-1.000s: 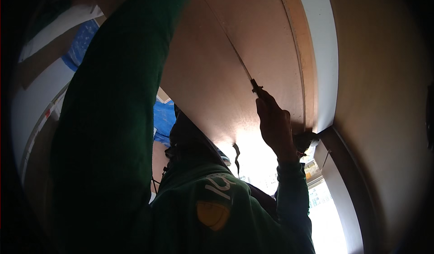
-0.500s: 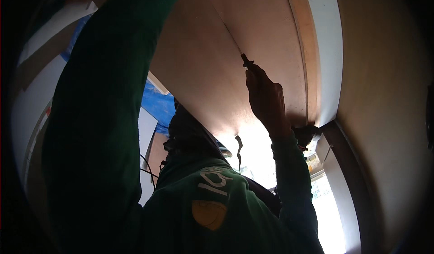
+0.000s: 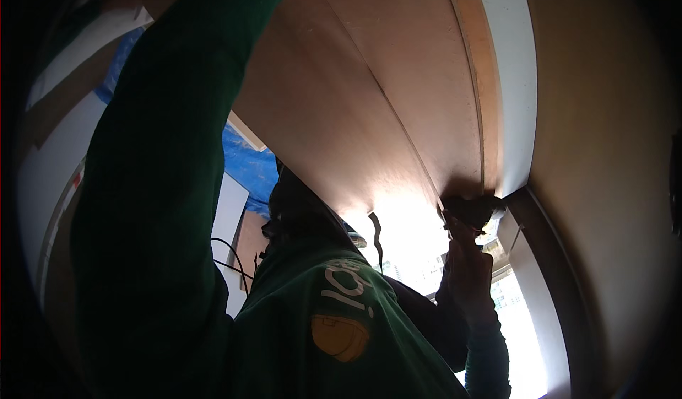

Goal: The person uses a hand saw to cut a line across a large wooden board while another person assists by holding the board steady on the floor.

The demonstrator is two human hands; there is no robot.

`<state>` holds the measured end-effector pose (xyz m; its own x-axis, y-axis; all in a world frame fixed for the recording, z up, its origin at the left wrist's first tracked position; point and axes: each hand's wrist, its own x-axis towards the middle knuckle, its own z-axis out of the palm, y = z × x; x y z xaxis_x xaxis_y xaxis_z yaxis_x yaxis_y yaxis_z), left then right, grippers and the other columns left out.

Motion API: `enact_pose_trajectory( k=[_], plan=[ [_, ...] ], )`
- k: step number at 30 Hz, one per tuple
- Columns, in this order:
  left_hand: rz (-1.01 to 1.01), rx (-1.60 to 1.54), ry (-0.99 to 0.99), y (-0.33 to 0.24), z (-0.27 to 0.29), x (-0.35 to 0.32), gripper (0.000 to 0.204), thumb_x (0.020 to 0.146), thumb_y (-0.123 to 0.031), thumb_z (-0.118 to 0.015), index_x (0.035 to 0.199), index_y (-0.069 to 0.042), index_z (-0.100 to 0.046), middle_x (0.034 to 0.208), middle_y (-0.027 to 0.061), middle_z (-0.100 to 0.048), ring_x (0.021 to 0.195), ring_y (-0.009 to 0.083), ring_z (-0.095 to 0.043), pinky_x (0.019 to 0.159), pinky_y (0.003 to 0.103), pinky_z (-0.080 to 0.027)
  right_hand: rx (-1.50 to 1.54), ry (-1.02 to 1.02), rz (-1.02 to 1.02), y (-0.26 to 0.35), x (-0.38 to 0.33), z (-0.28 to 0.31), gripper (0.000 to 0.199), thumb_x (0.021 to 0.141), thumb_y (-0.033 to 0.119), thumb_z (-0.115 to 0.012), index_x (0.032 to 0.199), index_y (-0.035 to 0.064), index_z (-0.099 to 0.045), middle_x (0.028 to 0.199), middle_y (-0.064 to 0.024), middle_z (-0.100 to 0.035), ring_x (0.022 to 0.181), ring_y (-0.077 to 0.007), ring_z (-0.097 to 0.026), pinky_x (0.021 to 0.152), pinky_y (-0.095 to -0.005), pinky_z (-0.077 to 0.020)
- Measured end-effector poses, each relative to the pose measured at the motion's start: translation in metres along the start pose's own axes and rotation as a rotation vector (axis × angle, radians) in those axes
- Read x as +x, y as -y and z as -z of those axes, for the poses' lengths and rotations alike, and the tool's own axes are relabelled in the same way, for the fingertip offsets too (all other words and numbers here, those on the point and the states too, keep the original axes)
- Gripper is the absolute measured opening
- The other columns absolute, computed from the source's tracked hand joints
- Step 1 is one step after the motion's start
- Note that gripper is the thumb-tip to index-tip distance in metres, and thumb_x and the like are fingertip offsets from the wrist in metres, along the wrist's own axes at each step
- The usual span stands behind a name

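Observation:
My right hand (image 3: 470, 275) is closed around a slim dark cutter knife (image 3: 446, 218), largely hidden in silhouette. Its tip meets the near end of a long thin line that runs down a broad brown wooden panel (image 3: 320, 108). Beside that hand, a dark rounded object (image 3: 472, 211) lies against the panel's end; the backlight hides what it is. My left arm (image 3: 156, 157), in a green sleeve, reaches up past the top edge, so my left hand is out of sight.
A pale strip (image 3: 508, 79) and a tan board (image 3: 604, 115) border the panel on the right. Blue sheeting (image 3: 249, 164) and a black cable (image 3: 231, 257) lie at left. A person's hand (image 3: 121, 1) shows dimly at upper left. Bright light glares below the panel.
My right hand has drawn the cutter knife down and right, toward my body. The line on the panel now extends further along that path. My left arm stays nearly in place.

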<state>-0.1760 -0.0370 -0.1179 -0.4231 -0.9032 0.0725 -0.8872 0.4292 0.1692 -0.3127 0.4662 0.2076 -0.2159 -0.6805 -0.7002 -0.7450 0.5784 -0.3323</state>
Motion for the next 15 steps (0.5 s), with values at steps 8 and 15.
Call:
enact_pose_trajectory(
  k=[8,15],
  plan=[
    [-0.057,0.077,-0.046,-0.002,0.001,0.01,0.09,0.111,-0.059,-0.043,0.174,0.0,-0.021,0.181,0.0304,-0.013,0.169,0.048,-0.007,0.137,0.056,-0.003,0.258,-0.112,0.138,0.034,0.18,-0.063,0.03,0.112,0.022,-0.064,0.136,0.004,-0.067,0.097,-0.0183,-0.079,0.063,-0.0348,-0.074,0.053,-0.0403,-0.0584],
    [-0.024,0.032,0.011,-0.009,0.006,0.001,0.091,0.11,-0.058,-0.047,0.174,0.0,-0.02,0.181,0.0325,-0.011,0.169,0.0487,-0.007,0.137,0.057,-0.003,0.103,0.038,-0.168,0.013,-0.006,0.016,0.041,0.105,0.008,-0.065,0.146,0.0148,-0.068,0.111,-0.0155,-0.08,0.073,-0.0297,-0.079,0.065,-0.0432,-0.0613]
  ],
)
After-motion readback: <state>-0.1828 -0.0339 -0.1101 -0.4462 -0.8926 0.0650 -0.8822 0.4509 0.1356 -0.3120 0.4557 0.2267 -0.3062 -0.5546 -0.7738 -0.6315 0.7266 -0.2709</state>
